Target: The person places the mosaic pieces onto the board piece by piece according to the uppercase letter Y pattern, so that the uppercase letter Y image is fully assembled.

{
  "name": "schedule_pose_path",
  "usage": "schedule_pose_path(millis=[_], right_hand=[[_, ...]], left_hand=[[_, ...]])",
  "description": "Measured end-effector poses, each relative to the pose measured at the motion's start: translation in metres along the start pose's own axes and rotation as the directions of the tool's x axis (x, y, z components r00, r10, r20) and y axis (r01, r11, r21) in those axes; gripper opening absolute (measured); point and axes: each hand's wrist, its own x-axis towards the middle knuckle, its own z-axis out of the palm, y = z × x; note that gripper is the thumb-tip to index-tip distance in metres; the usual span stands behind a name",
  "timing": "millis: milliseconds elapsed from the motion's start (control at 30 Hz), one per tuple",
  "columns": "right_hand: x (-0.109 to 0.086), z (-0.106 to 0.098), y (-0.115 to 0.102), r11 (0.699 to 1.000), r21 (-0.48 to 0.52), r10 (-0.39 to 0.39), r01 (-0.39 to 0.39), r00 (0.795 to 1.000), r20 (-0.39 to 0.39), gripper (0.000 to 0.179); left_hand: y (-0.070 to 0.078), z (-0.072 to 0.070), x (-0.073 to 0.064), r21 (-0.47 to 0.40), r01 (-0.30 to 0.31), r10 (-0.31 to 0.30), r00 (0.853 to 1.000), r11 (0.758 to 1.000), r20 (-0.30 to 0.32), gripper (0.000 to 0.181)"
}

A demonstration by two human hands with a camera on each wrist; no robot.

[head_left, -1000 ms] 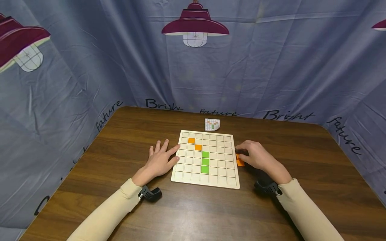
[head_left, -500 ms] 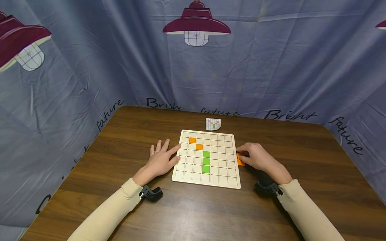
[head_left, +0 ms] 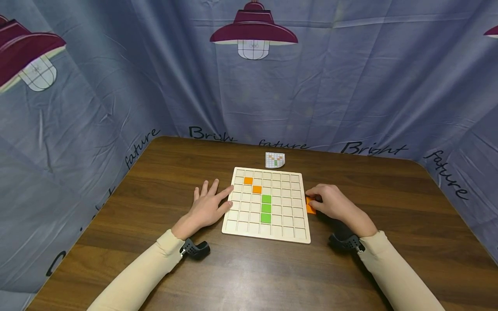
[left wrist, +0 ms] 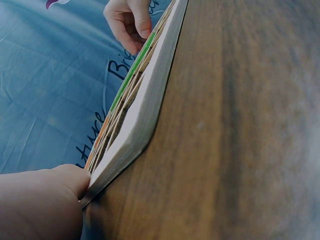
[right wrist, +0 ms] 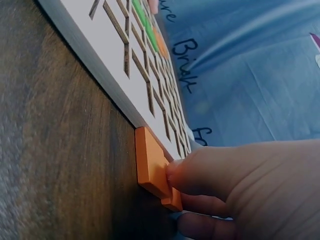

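A pale wooden grid board (head_left: 288,216) lies flat on the table. Three green tiles (head_left: 266,208) form a column on it, and two orange tiles (head_left: 256,189) step diagonally up-left from them. My left hand (head_left: 206,209) is spread on the table, its index finger and thumb touching the board's left edge. At the right edge, my right hand (head_left: 330,201) has its fingers curled at loose orange tiles (head_left: 311,210). In the right wrist view, the thumb is against an orange tile (right wrist: 152,162) by the board's side, with fingers behind a second orange tile (right wrist: 173,201).
A small printed grid card (head_left: 275,160) with a coloured pattern lies behind the board, its corner curling. The brown wooden table (head_left: 249,276) is enclosed at the back and sides by a blue curtain (head_left: 350,77) printed with lamps and lettering.
The head view shifts very slightly. Both hands stay where they were, the right fingers at the loose orange tiles, and the tiles on the board are the same.
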Motion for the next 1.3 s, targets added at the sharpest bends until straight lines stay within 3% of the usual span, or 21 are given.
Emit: schedule_pose_path(millis=[467, 767, 1300], right_hand=[[0.0017, 0.0015, 0.0007, 1.000, -0.002, 0.003, -0.003, 0.999, -0.032, 0.027], [0.0025, 0.0029, -0.0008, 0.999, -0.020, -0.031, 0.030, 0.999, -0.028, 0.028], [-0.0004, 0.0069, -0.0010, 0.999, -0.043, -0.017, 0.016, 1.000, -0.015, 0.026]], left_hand=[[0.0001, -0.0030, 0.0008, 0.005, -0.012, 0.012, 1.000, 1.000, -0.007, 0.055], [-0.0001, -0.0031, 0.0012, 0.011, -0.011, 0.011, 1.000, 1.000, -0.010, 0.055], [-0.0011, 0.0009, -0.0005, 0.007, -0.005, 0.005, 1.000, 1.000, -0.003, 0.055]])
